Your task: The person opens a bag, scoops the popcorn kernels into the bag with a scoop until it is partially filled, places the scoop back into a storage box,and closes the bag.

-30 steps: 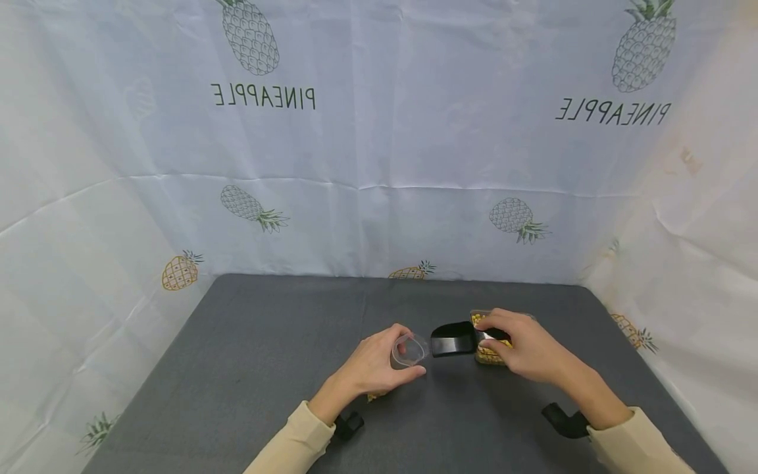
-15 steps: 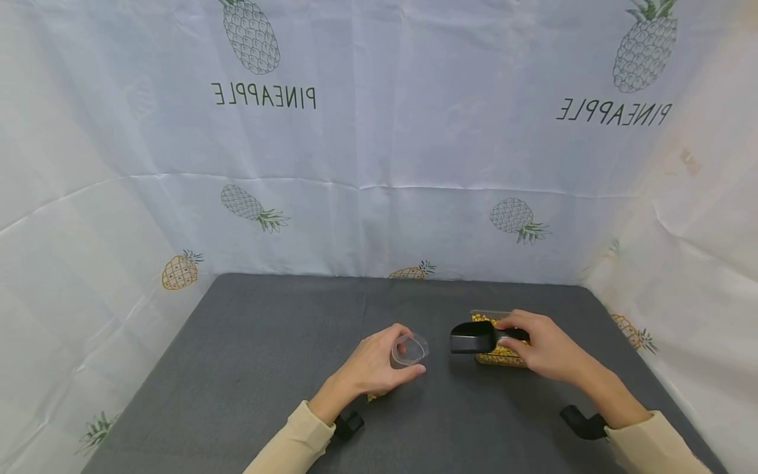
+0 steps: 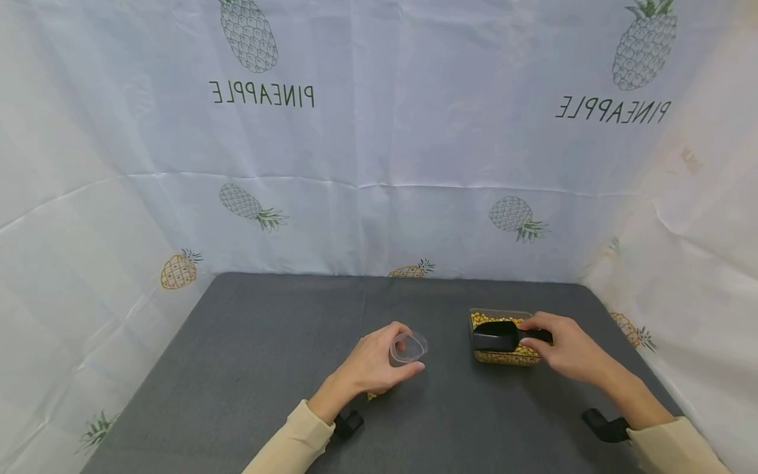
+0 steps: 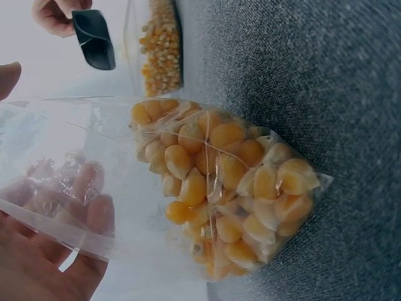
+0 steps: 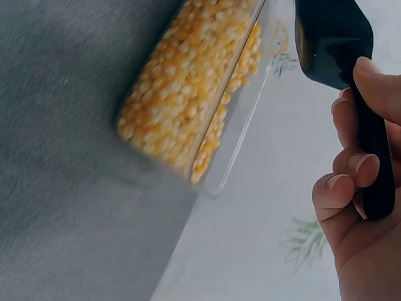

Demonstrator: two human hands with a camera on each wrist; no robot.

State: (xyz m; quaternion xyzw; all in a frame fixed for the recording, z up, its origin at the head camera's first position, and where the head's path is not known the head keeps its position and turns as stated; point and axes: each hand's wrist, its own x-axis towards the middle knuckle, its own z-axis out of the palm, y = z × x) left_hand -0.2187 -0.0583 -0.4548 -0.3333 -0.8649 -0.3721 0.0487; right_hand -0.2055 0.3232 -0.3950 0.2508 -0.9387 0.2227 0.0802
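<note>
My left hand (image 3: 370, 365) holds a clear plastic bag (image 3: 408, 350), its fingers and thumb curved round the open mouth. In the left wrist view, corn kernels (image 4: 229, 182) fill the bag's lower part, which stands on the dark tabletop. My right hand (image 3: 571, 349) grips a black scoop (image 3: 496, 338) by its handle, above a clear rectangular container (image 5: 247, 132) of yellow corn kernels (image 5: 178, 81). The scoop's bowl points left, toward the bag. No kernels can be made out in its bowl from the head view.
The dark grey table (image 3: 278, 329) carries the bag on the left and the container on the right. A white curtain (image 3: 379, 131) printed with pineapples hangs behind the table and along its sides. Black straps (image 3: 605, 426) sit at both wrists.
My right hand has moved right with the scoop, from beside the bag's mouth to over the corn container. My left hand and the bag have stayed nearly still.
</note>
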